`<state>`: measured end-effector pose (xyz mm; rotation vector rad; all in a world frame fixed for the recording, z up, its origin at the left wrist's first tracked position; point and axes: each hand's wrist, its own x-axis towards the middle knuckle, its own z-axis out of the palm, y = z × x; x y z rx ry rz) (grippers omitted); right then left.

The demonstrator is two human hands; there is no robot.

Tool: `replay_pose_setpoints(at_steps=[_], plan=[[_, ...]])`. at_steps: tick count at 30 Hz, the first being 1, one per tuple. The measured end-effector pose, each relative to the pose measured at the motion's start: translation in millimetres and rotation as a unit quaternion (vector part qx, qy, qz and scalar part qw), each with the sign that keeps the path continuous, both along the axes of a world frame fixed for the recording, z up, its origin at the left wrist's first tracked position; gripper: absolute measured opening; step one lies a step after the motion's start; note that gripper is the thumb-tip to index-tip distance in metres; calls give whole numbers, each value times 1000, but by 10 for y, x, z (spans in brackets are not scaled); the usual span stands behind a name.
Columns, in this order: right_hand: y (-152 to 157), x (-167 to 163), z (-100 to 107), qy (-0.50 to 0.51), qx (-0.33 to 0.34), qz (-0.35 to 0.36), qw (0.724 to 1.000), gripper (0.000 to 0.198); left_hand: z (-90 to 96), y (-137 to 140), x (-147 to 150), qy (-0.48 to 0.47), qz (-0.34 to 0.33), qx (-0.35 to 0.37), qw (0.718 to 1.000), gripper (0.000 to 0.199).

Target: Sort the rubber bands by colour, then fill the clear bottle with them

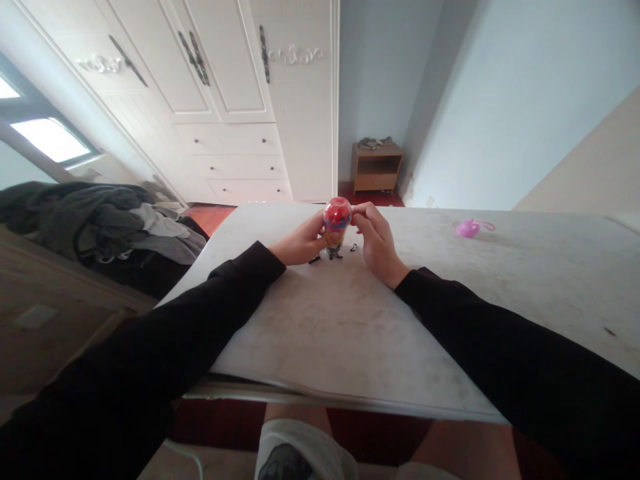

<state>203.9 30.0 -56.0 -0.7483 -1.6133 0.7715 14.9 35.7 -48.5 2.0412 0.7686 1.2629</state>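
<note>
A clear, rounded bottle [338, 221] stands on the table, filled with red, blue, yellow and black layers that look like small elastic bands. My left hand [303, 239] is closed round its left side. On the other side, my right hand [376, 241] has its fingers curled together, the tips at the bottle's upper right edge; whether they pinch a small piece is hidden. A small black loop [353, 247] lies under my right fingers. Another small black piece [315, 259] rests below my left hand.
A pink-purple cap with a loop strap [469, 229] lies to the right on the white table [340, 333]. Dark clothes [115, 220] are heaped at the left. Behind stand a white wardrobe [240, 140] and a small wooden cabinet [379, 167].
</note>
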Motion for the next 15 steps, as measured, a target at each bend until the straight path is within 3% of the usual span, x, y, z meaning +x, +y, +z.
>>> replay_pose_setpoints(at_steps=[15], plan=[[-1,3,12,11,10,10,1000,22,24,-28,23,32,-24,13,999,35]])
